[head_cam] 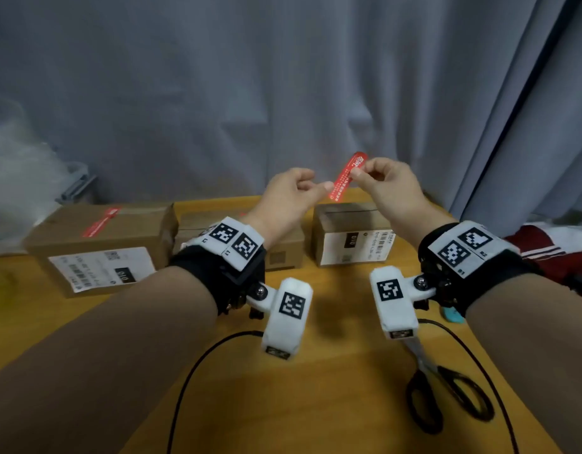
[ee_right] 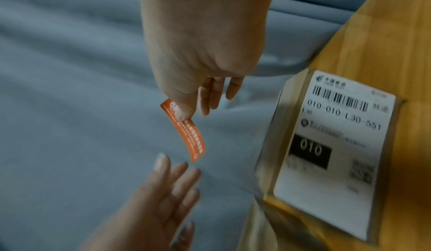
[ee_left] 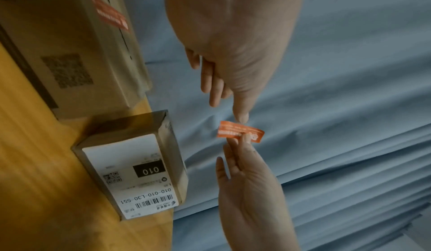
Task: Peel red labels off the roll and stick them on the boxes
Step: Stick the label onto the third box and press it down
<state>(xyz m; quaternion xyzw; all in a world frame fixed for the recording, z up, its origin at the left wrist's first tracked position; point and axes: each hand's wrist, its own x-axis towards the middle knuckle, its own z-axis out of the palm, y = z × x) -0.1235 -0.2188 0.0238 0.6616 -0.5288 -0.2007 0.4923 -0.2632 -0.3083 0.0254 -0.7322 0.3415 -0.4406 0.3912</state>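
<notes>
My right hand (head_cam: 357, 173) pinches a peeled red label (head_cam: 343, 180) near its upper end between thumb and forefinger, in the air above the table's far edge. My left hand (head_cam: 319, 185) is beside it, fingers relaxed, one fingertip at the label's lower end; whether it touches is unclear. In the right wrist view the label (ee_right: 189, 135) hangs curved below my thumb. Three cardboard boxes stand in a row: the left box (head_cam: 99, 237) and the middle box (ee_left: 70, 33) each carry a red label, and the right box (head_cam: 348, 237) sits just below the hands. No roll is in view.
Black-handled scissors (head_cam: 447, 394) lie on the wooden table (head_cam: 332, 371) at the front right, with black cables near them. A small teal thing (head_cam: 451, 314) lies under my right wrist. Red cloth (head_cam: 551, 250) is at the right, a white bag (head_cam: 17, 178) at the left, a grey curtain behind.
</notes>
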